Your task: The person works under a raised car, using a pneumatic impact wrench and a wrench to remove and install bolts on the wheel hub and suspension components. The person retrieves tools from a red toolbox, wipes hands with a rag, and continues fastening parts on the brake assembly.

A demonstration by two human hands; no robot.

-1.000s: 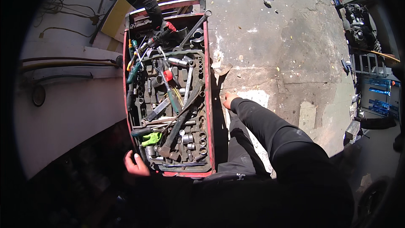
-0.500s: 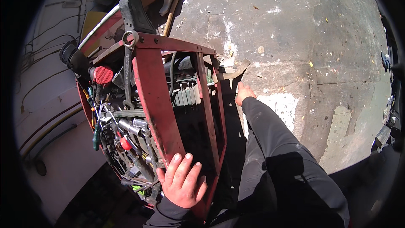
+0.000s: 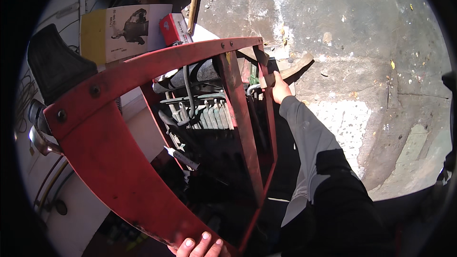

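Note:
A red metal tool cart [image 3: 143, 176] with a slatted side fills the middle and left, its broad curved panel close to me. The fingertips of my left hand [image 3: 202, 246] curl over the panel's lower edge; the palm is out of view. At the far end my right hand [image 3: 282, 89] closes at the cart's corner, beside a curved tan piece [image 3: 299, 65] that juts out over the floor. Its fingers are partly hidden. Inside the cart hang several wrenches [image 3: 214, 115] in a row, a bent grey bar [image 3: 187, 95] and a small white tube [image 3: 182, 157].
A black rubber-like block [image 3: 57, 64] sits on the cart's upper left corner, with a shiny metal part [image 3: 43, 142] below it. Behind are a yellow and white box [image 3: 126, 33], a red and white box [image 3: 175, 29] and a wooden strip [image 3: 194, 2]. Stained concrete floor [image 3: 342, 28] spreads right.
The cart has tilted, and its red panel now looms larger, hiding the loose tools seen before. My left hand has gone down toward the lower edge; my right hand has met the cart's far corner.

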